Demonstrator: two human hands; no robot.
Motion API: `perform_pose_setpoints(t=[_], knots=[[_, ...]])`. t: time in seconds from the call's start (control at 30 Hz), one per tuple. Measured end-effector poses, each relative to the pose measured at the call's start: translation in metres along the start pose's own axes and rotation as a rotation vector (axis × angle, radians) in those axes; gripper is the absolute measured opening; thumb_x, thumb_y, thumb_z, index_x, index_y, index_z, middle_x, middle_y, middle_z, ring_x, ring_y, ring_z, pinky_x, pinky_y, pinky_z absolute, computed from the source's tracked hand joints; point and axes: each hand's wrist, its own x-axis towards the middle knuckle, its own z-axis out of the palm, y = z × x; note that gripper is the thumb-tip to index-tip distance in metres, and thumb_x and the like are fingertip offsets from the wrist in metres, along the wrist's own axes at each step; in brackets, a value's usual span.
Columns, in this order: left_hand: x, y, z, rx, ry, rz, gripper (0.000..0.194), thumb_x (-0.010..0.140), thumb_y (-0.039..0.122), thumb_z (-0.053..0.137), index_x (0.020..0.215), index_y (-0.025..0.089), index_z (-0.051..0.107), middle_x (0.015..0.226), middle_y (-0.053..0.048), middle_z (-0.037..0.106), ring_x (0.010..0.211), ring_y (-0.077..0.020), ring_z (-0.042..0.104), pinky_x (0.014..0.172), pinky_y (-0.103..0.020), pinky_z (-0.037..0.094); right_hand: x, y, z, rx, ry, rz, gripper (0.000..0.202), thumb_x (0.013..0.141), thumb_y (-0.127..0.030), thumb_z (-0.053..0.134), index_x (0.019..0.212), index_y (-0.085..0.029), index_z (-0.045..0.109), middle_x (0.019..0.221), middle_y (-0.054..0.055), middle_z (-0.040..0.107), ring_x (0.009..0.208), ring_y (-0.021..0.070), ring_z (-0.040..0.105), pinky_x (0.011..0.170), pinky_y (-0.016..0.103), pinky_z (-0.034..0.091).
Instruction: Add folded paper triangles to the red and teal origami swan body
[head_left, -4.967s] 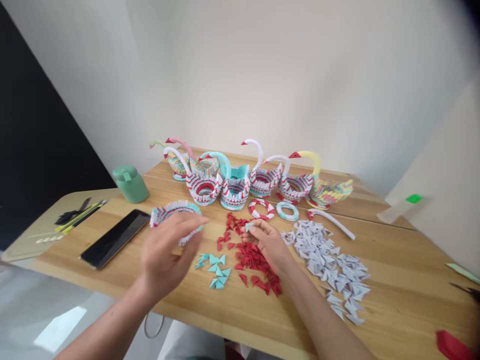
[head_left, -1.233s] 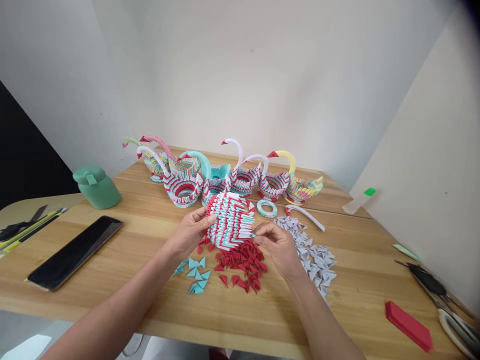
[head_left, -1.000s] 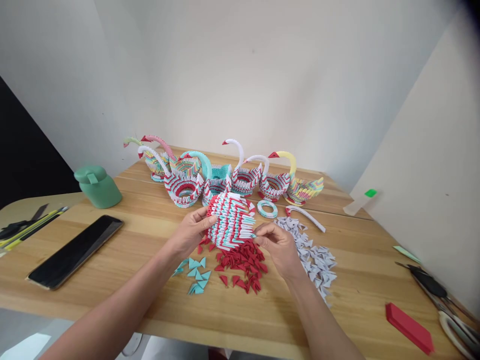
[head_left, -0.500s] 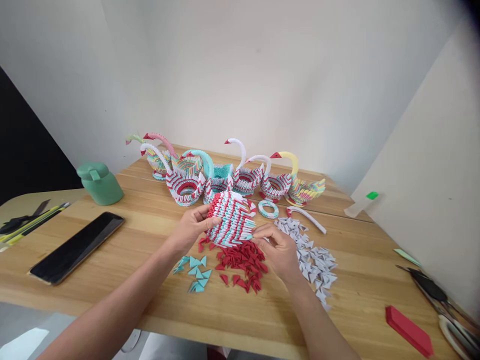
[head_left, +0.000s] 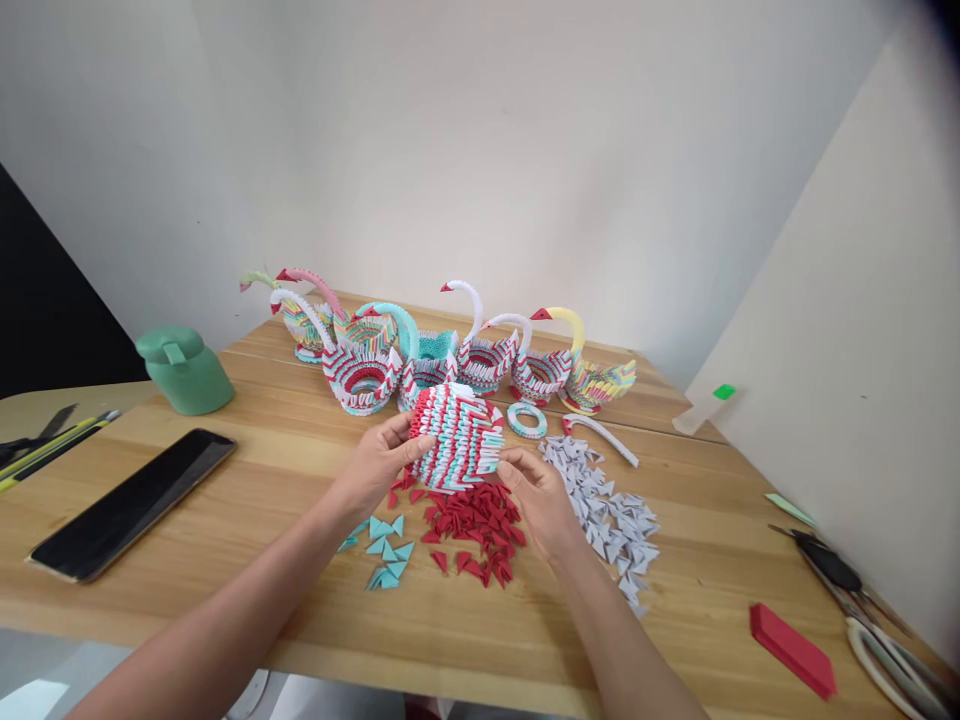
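My left hand (head_left: 386, 455) grips a round origami swan body (head_left: 454, 440) made of folded paper pieces in red, white and light blue zigzag rows. It is held tilted above the table, its open rim turned to the right. At the lower right of that rim, my right hand (head_left: 536, 490) is closed, with thumb and fingertips pinching the edge. Whether a loose piece lies between those fingers is hidden. Below the hands lie piles of folded paper triangles: red ones (head_left: 476, 525), light blue ones (head_left: 386, 550) and white ones (head_left: 604, 505).
Several finished paper swans (head_left: 364, 375) stand in a row behind. A paper ring (head_left: 526, 421) and a white neck with red head (head_left: 604, 440) lie nearby. At left are a green flask (head_left: 187, 375) and a phone (head_left: 135, 505); at right, red paper (head_left: 791, 650) and scissors (head_left: 874, 635).
The whole view has shifted slightly, so things sit a little further left. My right fingers have closed in at the rim; my left hand keeps its hold on the swan body.
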Motion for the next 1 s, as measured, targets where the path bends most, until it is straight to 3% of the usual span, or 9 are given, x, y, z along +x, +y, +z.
perform_pose_setpoints(t=[0.23,0.4,0.63,0.8,0.93,1.0], knots=[[-0.005,0.001,0.010,0.113,-0.071,0.057,0.064,0.063,0.021,0.084,0.120,0.018,0.057,0.120,-0.010,0.068,0.109,-0.0276,0.064,0.088,-0.033,0.053,0.000,-0.003,0.003,0.139,-0.049,0.053,0.025,0.078,-0.044,0.073,0.078,-0.020,0.066,0.076,0.000,0.065,0.073,0.0169,0.057,0.072,0.029,0.044],[-0.008,0.001,0.016,0.151,-0.008,0.066,0.064,0.062,0.021,0.083,0.120,0.016,0.054,0.122,-0.012,0.066,0.115,-0.0304,0.061,0.092,-0.037,0.052,-0.002,-0.005,0.006,0.169,-0.063,0.078,0.026,0.076,-0.044,0.074,0.076,-0.020,0.064,0.074,-0.001,0.063,0.068,0.0156,0.055,0.067,0.028,0.043],[-0.008,-0.003,0.018,0.182,0.020,0.063,0.066,0.062,0.025,0.083,0.121,0.015,0.053,0.122,-0.012,0.066,0.115,-0.0311,0.060,0.095,-0.039,0.051,-0.004,-0.005,0.011,0.057,0.001,-0.006,0.028,0.078,-0.046,0.071,0.072,-0.020,0.061,0.069,-0.003,0.059,0.066,0.0147,0.052,0.066,0.027,0.041],[-0.007,-0.005,0.016,0.178,0.028,0.069,0.069,0.061,0.025,0.084,0.122,0.015,0.053,0.121,-0.012,0.066,0.114,-0.0301,0.060,0.093,-0.038,0.052,-0.006,-0.004,0.013,0.003,0.040,-0.062,0.028,0.084,-0.048,0.065,0.079,-0.021,0.065,0.074,-0.001,0.064,0.069,0.0166,0.056,0.067,0.028,0.044],[-0.005,-0.007,0.010,0.129,0.015,0.078,0.067,0.065,0.026,0.082,0.125,0.017,0.053,0.123,-0.011,0.065,0.112,-0.0290,0.061,0.092,-0.037,0.052,0.000,-0.003,0.006,0.196,0.071,-0.096,0.040,0.090,-0.057,0.052,0.098,-0.022,0.070,0.093,0.005,0.072,0.086,0.0214,0.064,0.082,0.036,0.050],[-0.004,-0.007,0.007,0.102,0.021,0.077,0.063,0.067,0.027,0.081,0.123,0.018,0.055,0.123,-0.011,0.066,0.111,-0.0285,0.062,0.091,-0.037,0.052,0.004,-0.002,0.002,0.277,0.120,-0.066,0.044,0.089,-0.059,0.053,0.099,-0.021,0.071,0.092,0.007,0.073,0.086,0.0217,0.066,0.083,0.037,0.051]])
